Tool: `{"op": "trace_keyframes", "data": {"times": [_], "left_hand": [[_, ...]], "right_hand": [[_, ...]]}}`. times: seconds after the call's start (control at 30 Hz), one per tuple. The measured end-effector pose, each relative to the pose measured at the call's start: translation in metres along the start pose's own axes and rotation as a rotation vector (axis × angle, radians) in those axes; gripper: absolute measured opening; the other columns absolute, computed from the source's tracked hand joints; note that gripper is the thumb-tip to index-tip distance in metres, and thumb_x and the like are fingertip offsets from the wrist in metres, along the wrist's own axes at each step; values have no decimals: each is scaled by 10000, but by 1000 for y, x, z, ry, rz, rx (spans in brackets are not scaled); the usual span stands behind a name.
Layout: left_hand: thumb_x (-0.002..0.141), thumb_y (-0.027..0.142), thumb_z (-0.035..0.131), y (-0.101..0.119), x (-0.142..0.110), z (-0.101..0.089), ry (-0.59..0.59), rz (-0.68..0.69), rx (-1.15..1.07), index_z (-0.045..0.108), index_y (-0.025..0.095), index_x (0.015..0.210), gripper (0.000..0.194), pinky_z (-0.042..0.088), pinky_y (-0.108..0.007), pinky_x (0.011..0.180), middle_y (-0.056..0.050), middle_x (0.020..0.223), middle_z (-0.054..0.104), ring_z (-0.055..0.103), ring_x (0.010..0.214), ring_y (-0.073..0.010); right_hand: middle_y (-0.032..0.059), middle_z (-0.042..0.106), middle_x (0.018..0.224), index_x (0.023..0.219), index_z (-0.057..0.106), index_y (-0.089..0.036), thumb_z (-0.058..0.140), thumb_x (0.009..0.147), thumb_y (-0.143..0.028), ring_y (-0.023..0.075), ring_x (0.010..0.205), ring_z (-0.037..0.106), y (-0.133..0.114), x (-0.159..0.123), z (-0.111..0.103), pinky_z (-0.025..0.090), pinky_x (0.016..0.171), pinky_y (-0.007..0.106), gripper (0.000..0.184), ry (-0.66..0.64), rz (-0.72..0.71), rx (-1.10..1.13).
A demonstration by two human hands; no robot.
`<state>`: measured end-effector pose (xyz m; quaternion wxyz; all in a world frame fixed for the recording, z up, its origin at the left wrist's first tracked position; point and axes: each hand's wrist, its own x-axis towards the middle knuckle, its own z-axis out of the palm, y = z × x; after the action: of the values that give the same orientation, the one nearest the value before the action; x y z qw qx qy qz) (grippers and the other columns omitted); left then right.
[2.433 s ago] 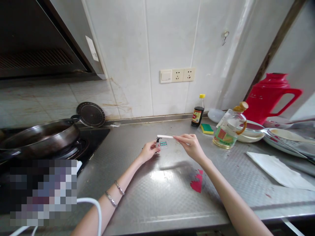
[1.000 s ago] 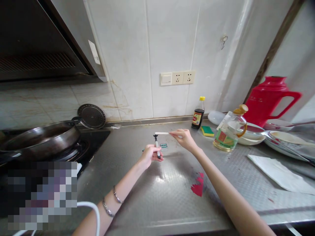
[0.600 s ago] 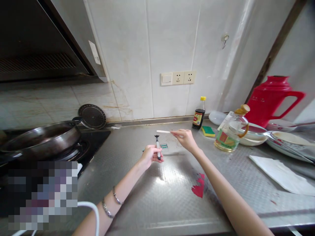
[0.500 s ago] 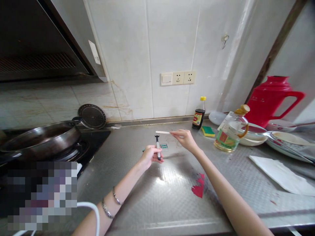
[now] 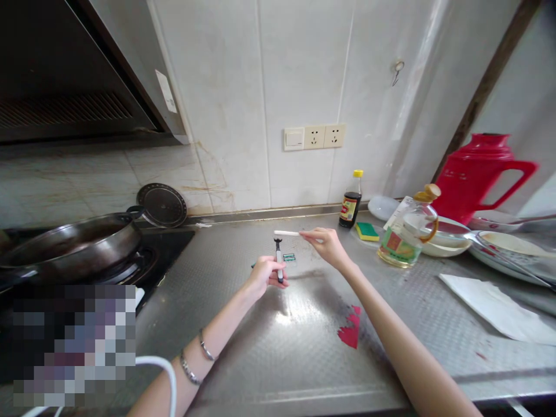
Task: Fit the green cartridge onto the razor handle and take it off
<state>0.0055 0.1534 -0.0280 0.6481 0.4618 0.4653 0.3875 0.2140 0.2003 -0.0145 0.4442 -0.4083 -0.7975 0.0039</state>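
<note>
Seen from the head camera, a person's two bare hands meet near the middle of the frame above a metal bench (image 5: 243, 353). At center, the left hand (image 5: 264, 274) pinches a pale razor handle (image 5: 278, 256), its black forked end pointing up. Just above it in the frame, the right hand (image 5: 326, 245) holds a slim white stick (image 5: 286, 233) sideways between fingertips, its free end close over the fork, a thin gap showing. Both grips are narrow, each closed around its piece. Beside the handle lie small green-and-black strips (image 5: 289, 258); right of center stands a dark sauce bottle (image 5: 350, 207).

The handle looks light and stiff, perhaps slick when wet, and is best held mid-shaft, clear of the fork, likely its frailest part. The stick, apparently light too, suits a fingertip hold near its right end.
</note>
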Motion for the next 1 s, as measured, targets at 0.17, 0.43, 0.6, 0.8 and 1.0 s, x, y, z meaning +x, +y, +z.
{"op": "trace_keyframes", "data": {"times": [0.17,0.43,0.6,0.8,1.0], "left_hand": [[697,178,570,2,-2,1,12,-3,16,522,112,722,85,483,-262,394,-50,530,606,600,418,-174],[704,173,554,4,-3,1,20,-2,21,522,109,716,73,475,-253,391,-52,537,602,595,414,-167],[703,181,558,3,-3,1,17,6,31,518,113,722,81,477,-260,401,-50,539,603,597,419,-171],[685,218,616,-2,0,1,11,50,35,509,132,773,164,493,-287,454,-37,569,609,613,457,-179],[650,290,683,-6,12,-9,116,312,111,526,143,769,245,473,-240,550,-34,647,638,633,568,-148]], "right_hand": [[41,708,806,949,710,-252,534,847,-290,160,717,635,3,-2,-3,432,676,253,208,-16,-5,8],[48,710,806,941,715,-241,535,841,-286,163,703,638,5,-7,-5,451,653,247,211,-5,30,46],[51,709,814,952,712,-237,534,834,-281,165,709,641,6,-10,-3,460,646,247,218,-9,70,83],[62,684,803,963,693,-191,557,779,-325,175,699,621,9,-9,-1,478,633,278,266,87,294,235],[-25,534,648,959,558,-176,574,728,-446,37,382,366,-50,-16,-8,204,308,150,356,-14,666,844]]}}
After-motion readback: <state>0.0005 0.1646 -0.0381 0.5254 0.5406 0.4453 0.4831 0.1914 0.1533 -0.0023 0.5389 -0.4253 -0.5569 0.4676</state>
